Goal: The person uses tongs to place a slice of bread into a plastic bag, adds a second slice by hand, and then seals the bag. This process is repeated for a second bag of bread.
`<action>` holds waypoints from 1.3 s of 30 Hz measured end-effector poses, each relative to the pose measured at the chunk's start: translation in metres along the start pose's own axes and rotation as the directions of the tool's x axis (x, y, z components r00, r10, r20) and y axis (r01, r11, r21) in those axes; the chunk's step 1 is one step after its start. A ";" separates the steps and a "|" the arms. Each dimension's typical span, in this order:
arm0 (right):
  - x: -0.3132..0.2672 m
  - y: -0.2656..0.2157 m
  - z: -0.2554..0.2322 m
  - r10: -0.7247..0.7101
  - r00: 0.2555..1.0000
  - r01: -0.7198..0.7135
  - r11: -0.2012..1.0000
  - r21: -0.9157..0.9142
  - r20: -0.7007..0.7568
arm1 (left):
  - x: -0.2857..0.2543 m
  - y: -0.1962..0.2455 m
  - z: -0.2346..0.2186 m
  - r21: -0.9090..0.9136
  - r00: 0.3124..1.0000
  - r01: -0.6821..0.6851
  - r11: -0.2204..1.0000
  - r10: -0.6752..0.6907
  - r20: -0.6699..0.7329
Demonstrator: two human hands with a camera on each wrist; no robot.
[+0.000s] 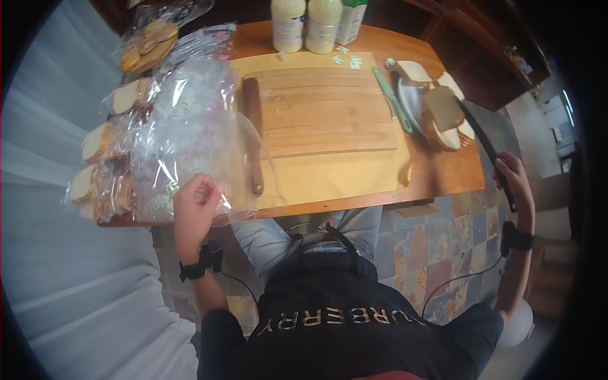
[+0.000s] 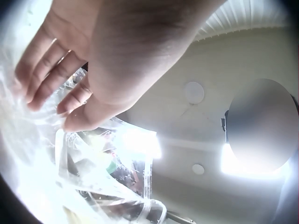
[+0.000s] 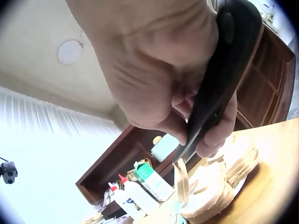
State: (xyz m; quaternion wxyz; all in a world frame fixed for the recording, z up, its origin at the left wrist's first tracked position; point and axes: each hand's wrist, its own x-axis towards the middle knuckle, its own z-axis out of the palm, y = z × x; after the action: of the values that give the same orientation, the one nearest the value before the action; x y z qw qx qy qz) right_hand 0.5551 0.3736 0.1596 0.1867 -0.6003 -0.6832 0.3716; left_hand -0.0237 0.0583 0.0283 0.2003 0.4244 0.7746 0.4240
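Observation:
My left hand [image 1: 197,199] is over the near left of the table, its thumb and forefinger pinching a clear plastic bag [image 1: 190,142] that lies spread beside the cutting board. In the left wrist view the fingertips of the left hand [image 2: 70,88] sink into shiny plastic [image 2: 79,154]. Beyond the table's right side, my right hand [image 1: 516,180] grips a black-handled knife [image 1: 484,136]. Its far end reaches a slice of bread [image 1: 443,107] on top of the pile on a white plate [image 1: 410,101]. The right wrist view shows the dark handle [image 3: 224,70] in the curled fingers.
A wooden cutting board [image 1: 329,111] lies on a yellow mat [image 1: 329,177], with a brown rod [image 1: 253,136] along its left. A green-handled utensil [image 1: 392,98] is by the plate. Bagged bread [image 1: 95,142] lines the left side; white bottles [image 1: 288,25] and a carton [image 1: 352,22] stand behind.

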 end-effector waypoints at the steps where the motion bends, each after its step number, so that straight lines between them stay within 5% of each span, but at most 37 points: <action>1: -0.002 -0.006 0.006 0.004 1.000 -0.004 1.000 -0.007 -0.007 | 0.000 -0.001 0.002 -0.009 1.000 0.005 1.000 -0.005 -0.003; 8: -0.005 -0.005 -0.003 0.102 0.995 -0.102 0.995 -0.006 -0.002 | -0.002 -0.012 0.006 -0.057 0.998 -0.032 0.998 0.029 -0.051; 10: -0.004 -0.012 -0.004 0.065 0.992 -0.061 0.997 -0.044 0.111 | 0.000 -0.013 0.007 -0.055 0.999 -0.016 0.998 0.013 -0.045; 17: 0.010 -0.010 -0.019 0.003 0.985 0.038 0.972 -0.232 0.172 | 0.001 -0.016 0.008 -0.100 0.999 -0.021 0.995 0.017 -0.041; 24: -0.016 -0.023 0.001 -0.135 0.982 0.148 0.985 -0.093 0.135 | -0.001 -0.005 0.008 -0.060 0.998 0.005 0.998 -0.009 -0.067; 32: -0.062 -0.090 0.095 -0.240 0.963 0.218 0.961 0.170 0.120 | 0.003 0.007 0.017 -0.058 0.985 -0.075 0.995 0.065 -0.158; 39: -0.078 -0.145 0.155 -0.353 0.854 0.255 0.924 0.284 0.382 | 0.001 0.018 0.029 0.038 0.981 -0.083 0.996 0.088 -0.173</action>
State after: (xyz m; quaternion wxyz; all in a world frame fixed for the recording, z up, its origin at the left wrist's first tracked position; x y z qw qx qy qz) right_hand 0.3638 0.2544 0.1787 0.1556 -0.3632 -0.7479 0.5334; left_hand 0.0043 0.0788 0.0270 0.1067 0.4215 0.7766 0.4559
